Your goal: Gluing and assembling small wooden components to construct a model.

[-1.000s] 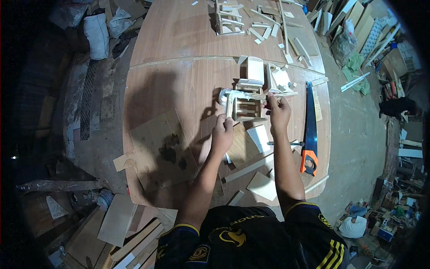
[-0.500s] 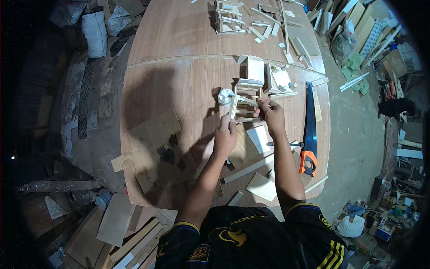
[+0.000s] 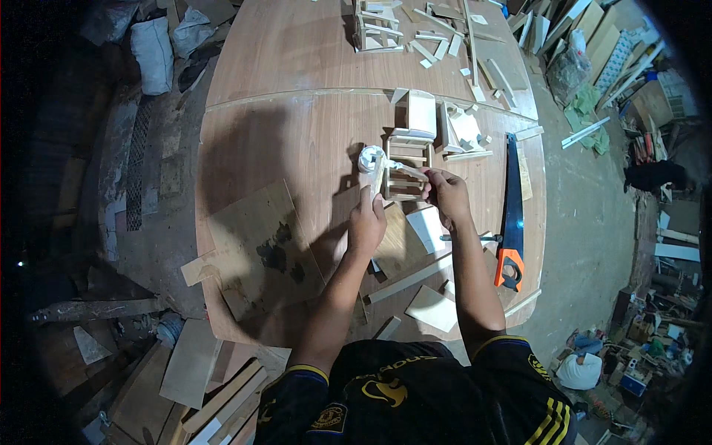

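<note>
My left hand is closed on a small wooden strip, held upright beside a round white tub. Between the fingers of my right hand is a thin wooden stick. White paste, apparently glue, coats the stick's far end, which is close to the strip. A small slatted wooden frame stands under and between my hands. Just beyond it sits a pale wooden box-like piece.
An orange-handled handsaw lies at the right, beside a dark screwdriver-like tool. A stained board is at the left. Wood offcuts lie near me, and another small frame stands at the far end.
My left hand has shifted slightly left with the strip, away from the slatted frame and closer to the tub. The right hand's stick has moved a little left too.
</note>
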Demonstrator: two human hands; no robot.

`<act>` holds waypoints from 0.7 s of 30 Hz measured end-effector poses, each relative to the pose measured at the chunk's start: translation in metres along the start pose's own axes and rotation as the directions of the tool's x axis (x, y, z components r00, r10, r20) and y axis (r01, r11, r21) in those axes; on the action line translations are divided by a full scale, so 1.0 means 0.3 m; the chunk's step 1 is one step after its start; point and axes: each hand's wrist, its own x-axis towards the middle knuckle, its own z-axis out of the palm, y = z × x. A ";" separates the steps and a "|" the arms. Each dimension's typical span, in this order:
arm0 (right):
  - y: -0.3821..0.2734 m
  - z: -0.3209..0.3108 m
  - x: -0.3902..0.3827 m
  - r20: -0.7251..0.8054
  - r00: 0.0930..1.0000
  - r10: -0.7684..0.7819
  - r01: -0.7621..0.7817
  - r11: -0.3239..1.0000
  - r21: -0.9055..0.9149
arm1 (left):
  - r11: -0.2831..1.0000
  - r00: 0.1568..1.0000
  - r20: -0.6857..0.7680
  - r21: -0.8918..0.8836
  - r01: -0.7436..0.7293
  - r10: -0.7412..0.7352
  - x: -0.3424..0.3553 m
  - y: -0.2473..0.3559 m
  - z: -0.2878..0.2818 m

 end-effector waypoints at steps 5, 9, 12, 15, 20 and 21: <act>0.012 -0.011 -0.007 -0.022 1.000 -0.004 0.005 0.999 0.054 | 0.999 1.000 -0.016 0.028 0.017 -0.016 0.020 -0.005 0.002; 0.002 -0.021 -0.025 -0.041 0.999 0.000 0.002 0.999 0.048 | 0.988 0.994 -0.007 0.108 0.108 -0.108 0.043 -0.016 -0.007; -0.008 -0.039 -0.032 -0.030 1.000 0.001 0.001 0.998 0.057 | 0.982 0.990 -0.008 0.122 0.142 -0.142 0.054 -0.020 -0.005; -0.025 -0.041 -0.044 -0.065 0.998 0.003 0.001 0.998 0.061 | 0.989 0.992 -0.025 0.085 0.122 -0.120 0.065 -0.045 -0.002; -0.026 -0.036 -0.030 -0.069 0.992 -0.110 0.102 0.990 -0.101 | 0.998 0.992 -0.128 -0.057 0.012 -0.020 0.066 -0.097 0.000; -0.026 -0.050 -0.026 -0.059 0.989 -0.137 0.128 0.983 -0.135 | 0.907 0.962 0.067 -0.322 0.270 -0.263 0.071 -0.063 -0.008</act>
